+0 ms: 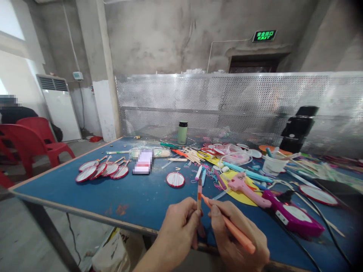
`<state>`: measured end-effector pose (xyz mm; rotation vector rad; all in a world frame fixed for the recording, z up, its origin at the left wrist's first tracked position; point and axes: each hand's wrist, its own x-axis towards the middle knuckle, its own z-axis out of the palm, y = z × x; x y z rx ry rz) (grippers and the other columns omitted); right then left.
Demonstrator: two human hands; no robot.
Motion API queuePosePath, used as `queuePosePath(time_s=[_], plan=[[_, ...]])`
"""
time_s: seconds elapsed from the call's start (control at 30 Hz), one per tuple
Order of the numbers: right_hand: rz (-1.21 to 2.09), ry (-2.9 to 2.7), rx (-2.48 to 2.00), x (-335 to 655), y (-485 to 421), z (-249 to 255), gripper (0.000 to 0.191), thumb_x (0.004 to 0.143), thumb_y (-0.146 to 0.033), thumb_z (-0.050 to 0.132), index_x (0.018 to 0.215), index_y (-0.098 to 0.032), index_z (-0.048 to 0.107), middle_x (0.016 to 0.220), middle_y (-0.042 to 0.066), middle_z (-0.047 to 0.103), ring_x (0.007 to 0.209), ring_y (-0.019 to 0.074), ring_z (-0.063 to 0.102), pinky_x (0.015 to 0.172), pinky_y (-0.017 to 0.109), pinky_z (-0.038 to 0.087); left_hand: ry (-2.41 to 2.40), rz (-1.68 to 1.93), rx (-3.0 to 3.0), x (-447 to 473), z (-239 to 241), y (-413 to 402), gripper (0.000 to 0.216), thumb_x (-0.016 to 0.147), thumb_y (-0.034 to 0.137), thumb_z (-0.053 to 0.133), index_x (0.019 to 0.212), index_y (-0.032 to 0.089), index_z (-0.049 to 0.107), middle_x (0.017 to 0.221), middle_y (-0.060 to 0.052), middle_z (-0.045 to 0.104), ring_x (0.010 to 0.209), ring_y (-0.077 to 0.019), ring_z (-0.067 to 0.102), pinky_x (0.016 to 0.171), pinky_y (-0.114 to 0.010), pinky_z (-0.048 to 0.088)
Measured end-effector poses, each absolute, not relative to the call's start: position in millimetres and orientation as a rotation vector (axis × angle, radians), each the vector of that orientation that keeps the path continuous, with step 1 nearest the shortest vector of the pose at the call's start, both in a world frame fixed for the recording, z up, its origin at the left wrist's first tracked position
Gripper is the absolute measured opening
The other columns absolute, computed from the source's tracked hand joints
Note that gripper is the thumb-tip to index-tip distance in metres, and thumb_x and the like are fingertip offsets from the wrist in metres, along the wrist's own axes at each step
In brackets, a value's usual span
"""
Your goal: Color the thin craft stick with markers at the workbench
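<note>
In the head view my left hand (181,224) is closed around the lower part of a flat wooden craft stick (199,194), held upright at the table's near edge. The stick's upper part is pinkish and brown, with an orange patch below. My right hand (246,230) grips an orange marker pen (239,235), its tip at or very near the stick's orange patch. Beyond my hands lies a round white disc with a red rim (175,180). A pink glue gun (244,187) rests to the right on a yellow sheet (239,194).
Left on the blue table (93,200) are overlapping red-rimmed discs (86,173) and a phone (142,161). A green bottle (183,133) stands at the back. Rightward are loose sticks (195,155), a white cup (273,166), a purple power strip (295,215) and black cables.
</note>
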<state>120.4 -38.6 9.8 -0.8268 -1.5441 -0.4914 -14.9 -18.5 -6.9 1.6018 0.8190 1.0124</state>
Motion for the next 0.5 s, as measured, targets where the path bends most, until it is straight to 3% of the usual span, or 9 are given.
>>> queuePosePath(time_s=[0.5], plan=[[-0.442, -1.542, -0.808, 120.1, -36.9, 6.3, 0.014, 0.088, -0.006, 0.061, 0.09, -0.019, 0.066, 0.072, -0.002, 0.07, 0.056, 0.0075, 0.065, 0.058, 0.017, 0.052, 0.844, 1.016, 1.626, -15.1, -7.8, -18.2, 0.03, 0.097, 0.042, 0.044, 0.081, 0.019, 0.053, 0.06, 0.002, 0.059, 0.042, -0.0082, 0.048, 0.043, -0.019, 0.032]])
